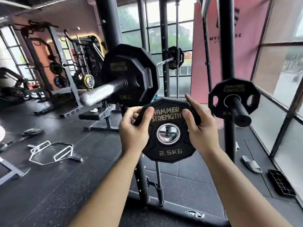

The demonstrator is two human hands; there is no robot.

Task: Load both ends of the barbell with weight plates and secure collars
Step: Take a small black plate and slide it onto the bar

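Head view, gym floor beside a power rack. Both hands grip a black 2.5 kg plate marked "HAMMER STRENGTH", held upright in the air at centre frame with its printed face toward the camera. The left hand clasps the plate's left edge, thumb across the front face and fingers curled behind the rim. The right hand clasps the right edge in the same way, thumb on the front face, fingers wrapped around the rim. The plate's steel-ringed centre hole is unobstructed, and rack parts show through it.

Above and left of the held plate, the barbell sleeve projects toward the camera; a 5 kg plate sits on it with a larger black plate directly behind. The held plate lies just below these loaded plates and off the sleeve. The far end of the barbell carries another black plate.

At right, a second 2.5 kg plate hangs on a black storage peg of the rack upright. A hex trap bar lies on the black rubber floor at lower left.
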